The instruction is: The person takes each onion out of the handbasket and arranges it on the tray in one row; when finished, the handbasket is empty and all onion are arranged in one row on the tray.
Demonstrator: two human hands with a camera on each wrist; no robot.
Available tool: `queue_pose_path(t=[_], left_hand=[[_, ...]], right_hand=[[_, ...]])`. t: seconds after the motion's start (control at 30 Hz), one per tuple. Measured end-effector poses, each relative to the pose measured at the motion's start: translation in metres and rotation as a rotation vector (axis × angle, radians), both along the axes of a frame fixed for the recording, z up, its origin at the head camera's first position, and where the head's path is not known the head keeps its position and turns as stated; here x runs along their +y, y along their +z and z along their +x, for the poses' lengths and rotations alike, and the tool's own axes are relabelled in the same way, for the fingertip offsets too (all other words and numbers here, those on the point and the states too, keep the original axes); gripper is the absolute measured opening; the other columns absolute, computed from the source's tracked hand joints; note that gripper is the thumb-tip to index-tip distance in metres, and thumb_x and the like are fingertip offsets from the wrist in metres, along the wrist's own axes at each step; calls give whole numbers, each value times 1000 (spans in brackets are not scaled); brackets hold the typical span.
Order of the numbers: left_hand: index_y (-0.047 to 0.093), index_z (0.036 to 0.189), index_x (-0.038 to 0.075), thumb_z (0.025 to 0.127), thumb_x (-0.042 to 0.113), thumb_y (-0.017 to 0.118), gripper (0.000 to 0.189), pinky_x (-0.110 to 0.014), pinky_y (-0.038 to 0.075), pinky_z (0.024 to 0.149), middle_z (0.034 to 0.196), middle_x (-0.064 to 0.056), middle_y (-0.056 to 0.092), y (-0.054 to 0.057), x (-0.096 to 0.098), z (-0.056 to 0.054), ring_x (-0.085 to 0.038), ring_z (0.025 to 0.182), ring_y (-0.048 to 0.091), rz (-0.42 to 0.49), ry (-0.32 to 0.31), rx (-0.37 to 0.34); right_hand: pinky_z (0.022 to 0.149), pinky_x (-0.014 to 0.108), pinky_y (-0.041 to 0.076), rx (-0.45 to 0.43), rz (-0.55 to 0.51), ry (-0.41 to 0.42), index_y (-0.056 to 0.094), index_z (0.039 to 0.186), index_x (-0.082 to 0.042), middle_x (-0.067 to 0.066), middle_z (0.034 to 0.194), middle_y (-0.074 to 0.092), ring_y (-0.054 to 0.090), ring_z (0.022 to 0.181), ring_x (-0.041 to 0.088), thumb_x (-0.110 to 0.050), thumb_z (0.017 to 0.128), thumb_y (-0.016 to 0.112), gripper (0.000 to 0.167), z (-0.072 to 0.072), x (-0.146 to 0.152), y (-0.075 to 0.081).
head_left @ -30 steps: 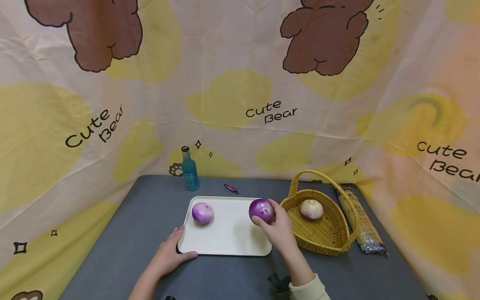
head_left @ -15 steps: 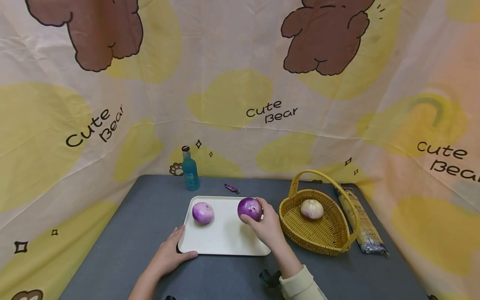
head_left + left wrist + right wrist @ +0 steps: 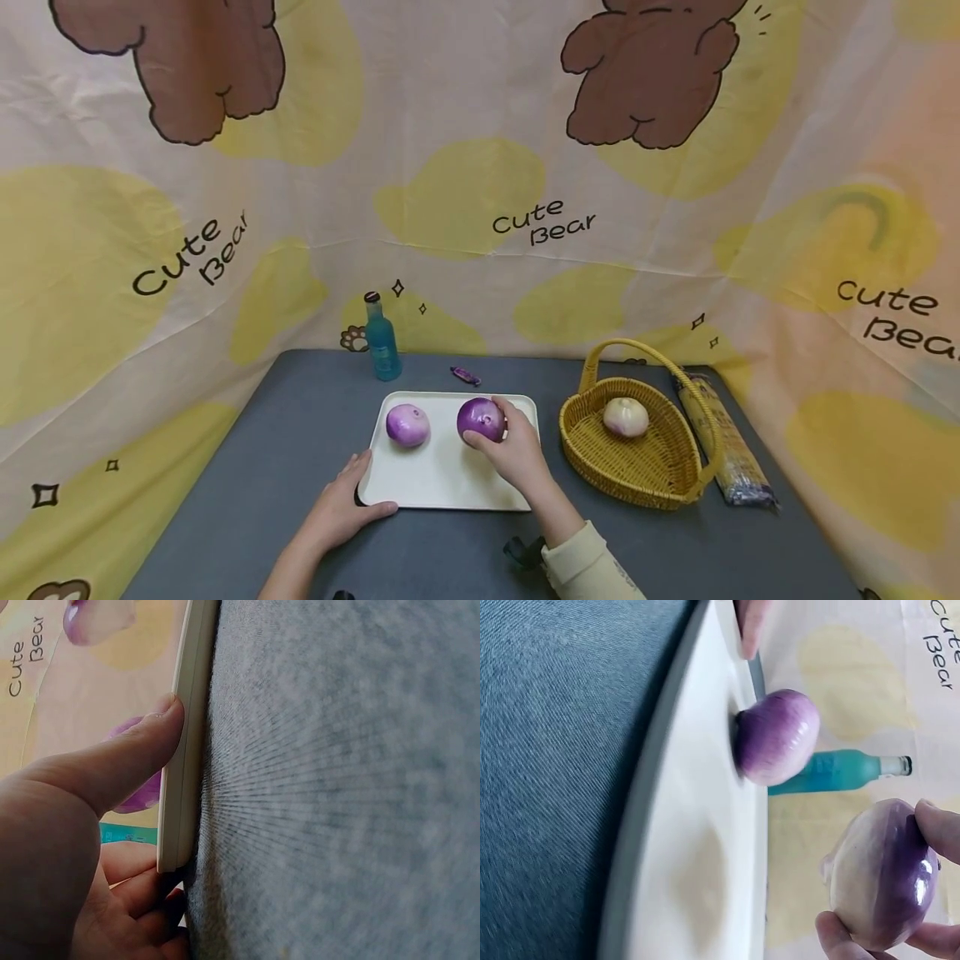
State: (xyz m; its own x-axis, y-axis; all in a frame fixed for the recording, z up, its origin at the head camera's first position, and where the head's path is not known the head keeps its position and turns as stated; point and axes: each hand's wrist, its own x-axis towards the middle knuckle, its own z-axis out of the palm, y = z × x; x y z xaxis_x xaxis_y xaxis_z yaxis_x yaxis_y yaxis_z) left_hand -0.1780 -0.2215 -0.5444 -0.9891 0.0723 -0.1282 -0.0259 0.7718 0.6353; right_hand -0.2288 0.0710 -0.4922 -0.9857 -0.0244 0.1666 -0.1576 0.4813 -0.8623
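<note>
My right hand (image 3: 517,450) holds a dark purple onion (image 3: 481,419) between thumb and fingers. In the right wrist view this onion (image 3: 885,874) hangs clear of the white tray (image 3: 679,787), and a shadow falls on the tray beneath. A paler purple onion (image 3: 408,426) rests at the tray's left end. At the near left corner of the tray (image 3: 442,479), my left hand (image 3: 341,504) grips the edge. Its thumb (image 3: 142,746) presses the front rim, while the fingers wrap the left side, partly hidden in the left wrist view.
Right of the tray stands a yellow wicker basket (image 3: 592,467) with a raised handle and a whitish onion (image 3: 626,417) inside. Beside it lies a long plastic packet (image 3: 731,450). Behind the tray are a blue bottle (image 3: 384,342) and a small purple-wrapped candy (image 3: 466,376).
My right hand has carried the dark purple onion leftward over the tray, from its right edge toward the middle. The left hand stays at the tray's corner.
</note>
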Motion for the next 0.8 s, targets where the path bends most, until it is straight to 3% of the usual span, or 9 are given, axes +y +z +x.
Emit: queue_pose_path(t=[0.3, 0.8], left_hand=[[29, 157, -1, 77, 55, 82, 111, -67, 27, 115, 161, -24, 32, -3, -1, 0, -45, 152, 21, 12, -17, 18], [28, 158, -1, 77, 55, 83, 112, -67, 27, 115, 161, -25, 32, -4, -1, 2, -45, 152, 21, 17, -4, 10]], right_hand=[[101, 55, 50, -90, 22, 41, 53, 143, -6, 20, 135, 60, 59, 121, 37, -36, 80, 85, 78, -12, -14, -16], [101, 54, 50, -136, 70, 63, 54, 143, -4, 22, 134, 62, 61, 121, 39, -35, 79, 86, 78, -29, -27, -30]])
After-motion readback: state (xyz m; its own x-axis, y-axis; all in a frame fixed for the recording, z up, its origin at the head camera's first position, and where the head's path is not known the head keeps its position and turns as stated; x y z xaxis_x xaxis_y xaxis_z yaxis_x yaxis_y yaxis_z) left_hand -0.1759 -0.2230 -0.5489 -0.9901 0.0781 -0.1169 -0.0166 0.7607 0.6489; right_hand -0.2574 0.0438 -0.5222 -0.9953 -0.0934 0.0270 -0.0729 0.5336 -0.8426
